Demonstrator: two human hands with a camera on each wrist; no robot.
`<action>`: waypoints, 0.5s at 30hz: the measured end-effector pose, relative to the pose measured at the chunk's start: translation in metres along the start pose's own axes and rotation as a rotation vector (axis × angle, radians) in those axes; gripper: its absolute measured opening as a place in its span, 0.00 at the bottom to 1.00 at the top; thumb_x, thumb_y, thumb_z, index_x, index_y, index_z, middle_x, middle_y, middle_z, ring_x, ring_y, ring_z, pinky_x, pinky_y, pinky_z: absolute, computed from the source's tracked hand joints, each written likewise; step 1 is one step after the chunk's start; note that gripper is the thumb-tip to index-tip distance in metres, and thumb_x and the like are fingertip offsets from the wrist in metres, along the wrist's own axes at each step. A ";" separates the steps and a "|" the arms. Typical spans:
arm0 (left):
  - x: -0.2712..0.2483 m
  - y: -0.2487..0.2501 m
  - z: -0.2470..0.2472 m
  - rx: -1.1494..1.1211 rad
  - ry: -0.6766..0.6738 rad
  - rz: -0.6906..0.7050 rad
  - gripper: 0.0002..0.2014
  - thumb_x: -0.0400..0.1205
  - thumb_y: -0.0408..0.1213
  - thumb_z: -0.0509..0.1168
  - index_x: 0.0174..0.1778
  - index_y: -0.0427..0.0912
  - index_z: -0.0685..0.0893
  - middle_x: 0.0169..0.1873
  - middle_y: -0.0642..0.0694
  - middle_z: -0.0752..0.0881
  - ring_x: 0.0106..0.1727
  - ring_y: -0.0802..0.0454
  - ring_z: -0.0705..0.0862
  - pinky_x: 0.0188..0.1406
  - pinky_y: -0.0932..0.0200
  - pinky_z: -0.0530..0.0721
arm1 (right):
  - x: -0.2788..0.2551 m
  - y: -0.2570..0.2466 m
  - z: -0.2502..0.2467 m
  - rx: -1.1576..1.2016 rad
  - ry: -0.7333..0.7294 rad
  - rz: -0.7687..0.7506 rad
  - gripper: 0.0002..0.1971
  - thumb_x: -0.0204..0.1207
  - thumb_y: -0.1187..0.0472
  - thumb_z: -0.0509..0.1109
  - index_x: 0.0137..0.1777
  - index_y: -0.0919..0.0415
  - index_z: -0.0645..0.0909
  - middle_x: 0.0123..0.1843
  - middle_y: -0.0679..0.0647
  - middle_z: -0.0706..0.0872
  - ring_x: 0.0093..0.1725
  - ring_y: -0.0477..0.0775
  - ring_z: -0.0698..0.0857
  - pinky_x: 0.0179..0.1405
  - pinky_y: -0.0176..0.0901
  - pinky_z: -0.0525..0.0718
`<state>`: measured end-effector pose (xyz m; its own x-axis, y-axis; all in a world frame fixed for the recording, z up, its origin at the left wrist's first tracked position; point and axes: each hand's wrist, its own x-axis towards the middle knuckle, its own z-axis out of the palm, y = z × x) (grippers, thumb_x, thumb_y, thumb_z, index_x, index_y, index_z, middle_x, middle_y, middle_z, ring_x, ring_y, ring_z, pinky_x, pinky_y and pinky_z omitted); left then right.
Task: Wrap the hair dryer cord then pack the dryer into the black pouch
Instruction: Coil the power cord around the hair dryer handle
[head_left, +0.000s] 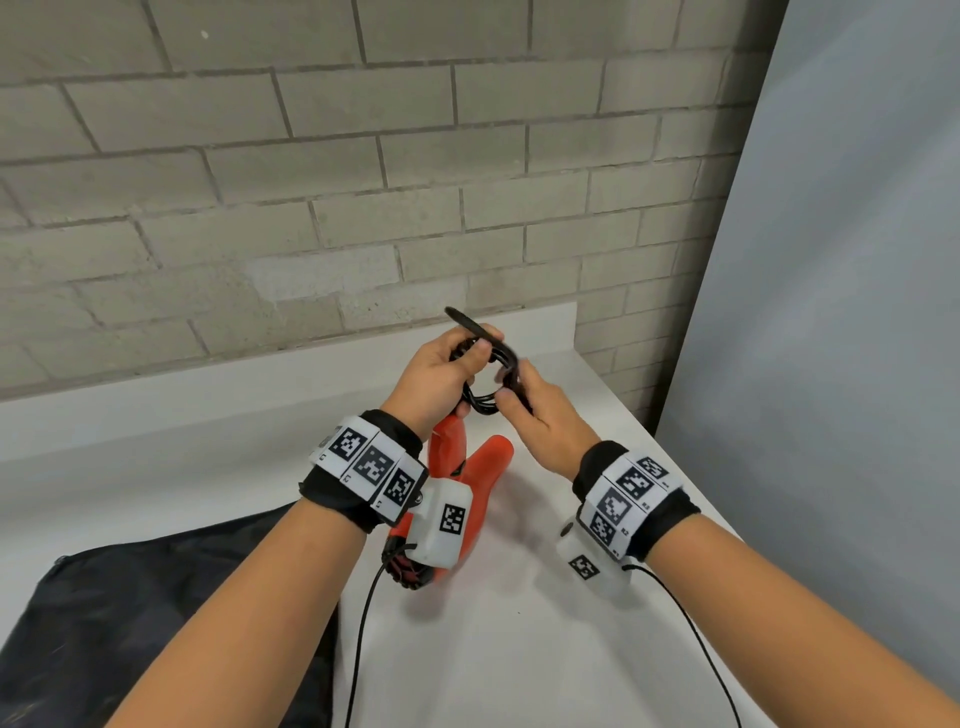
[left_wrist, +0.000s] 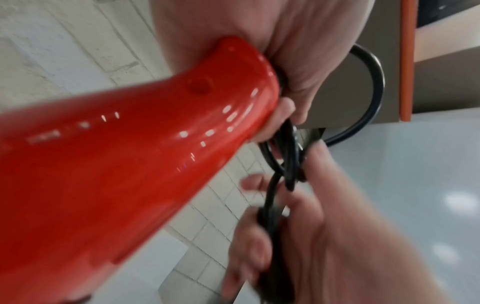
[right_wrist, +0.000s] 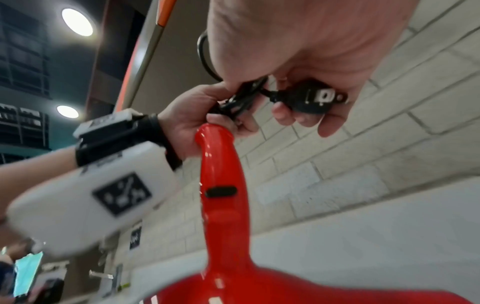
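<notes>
The red hair dryer (head_left: 480, 475) hangs handle-up over the white table (head_left: 519, 649). My left hand (head_left: 467, 358) grips the top of the handle (right_wrist: 223, 174) together with the coiled black cord (head_left: 480, 397). A loop of cord (left_wrist: 374, 98) sticks out behind its fingers. My right hand (head_left: 514, 384) sits right next to it, pinching the cord and holding the black plug (right_wrist: 311, 98) in its curled fingers. The black pouch (head_left: 156, 613) lies flat at the near left of the table, partly under my left forearm.
A grey brick wall (head_left: 363, 182) stands just behind the table. The table's right edge (head_left: 639, 431) runs close to my right wrist, with a grey panel (head_left: 831, 312) beyond it. Thin black cables (head_left: 358, 639) trail from both wrist cameras.
</notes>
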<state>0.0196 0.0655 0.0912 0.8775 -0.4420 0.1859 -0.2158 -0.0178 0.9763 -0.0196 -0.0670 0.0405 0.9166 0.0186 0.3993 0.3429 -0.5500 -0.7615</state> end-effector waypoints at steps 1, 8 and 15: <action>0.000 0.000 -0.001 -0.018 -0.001 0.005 0.09 0.83 0.35 0.57 0.50 0.50 0.82 0.39 0.41 0.81 0.21 0.57 0.67 0.10 0.68 0.68 | -0.004 0.010 -0.001 -0.056 -0.049 0.032 0.11 0.80 0.52 0.52 0.51 0.57 0.71 0.32 0.49 0.76 0.30 0.47 0.74 0.33 0.35 0.72; 0.002 0.002 -0.006 -0.014 0.024 -0.015 0.13 0.84 0.35 0.55 0.40 0.51 0.83 0.36 0.51 0.76 0.26 0.57 0.69 0.09 0.71 0.66 | -0.027 0.077 -0.019 -0.351 -0.396 0.609 0.09 0.81 0.66 0.52 0.47 0.58 0.74 0.42 0.55 0.78 0.33 0.52 0.76 0.33 0.40 0.76; 0.000 0.001 0.000 0.031 0.026 0.029 0.10 0.83 0.37 0.59 0.38 0.50 0.82 0.34 0.51 0.74 0.29 0.57 0.70 0.10 0.69 0.67 | -0.013 0.041 -0.020 -0.129 -0.349 0.374 0.11 0.78 0.65 0.60 0.54 0.50 0.76 0.48 0.55 0.83 0.47 0.53 0.81 0.54 0.43 0.79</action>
<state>0.0195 0.0660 0.0922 0.8815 -0.4190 0.2176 -0.2544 -0.0333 0.9665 -0.0217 -0.1065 0.0141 0.9930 0.0662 -0.0982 -0.0287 -0.6704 -0.7414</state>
